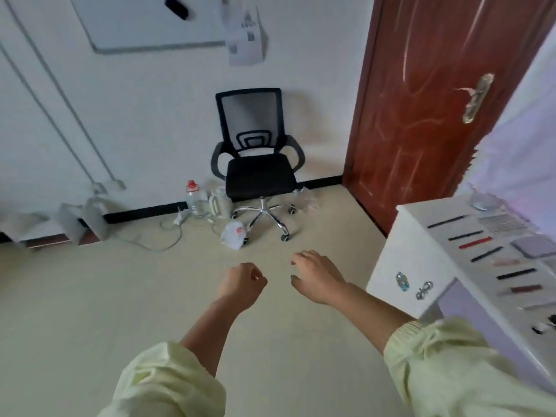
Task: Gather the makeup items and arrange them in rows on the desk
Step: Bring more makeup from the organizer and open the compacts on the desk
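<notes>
Most of the job looks done to me. The desk (421, 233) stands at the right edge of the frame, and the makeup items (487, 254) lie on its white top in lines. A column of slim pencils and sticks, dark ones with a red one (475, 242) among them, runs from the far end toward the lower right, each lying apart from the next and at much the same slant. Beside that column, nearer the right edge, lie a flat palette (501, 224) and a lilac compact (534, 248). At the lower right of the desk there are some small dark and white pieces (541, 328) that I cannot make out; they may not be lined up yet.

Both my hands hang over the floor (120, 296) in the middle of the frame, well apart from the desk. My left hand (240, 284) is balled up, fingers (255, 273) tucked together into the palm, and I see nothing inside it. My right hand (316, 276) is loose, its fingers (302, 256) bent a little and spread, holding nothing.

My view is on the office chair (258, 176) by the wall rather than on the desk, and I see no makeup on the floor around it, only a bottle, a kettle and cables. What is left, I judge, is a last check for strays and perhaps tidying the near end of the rows.
</notes>
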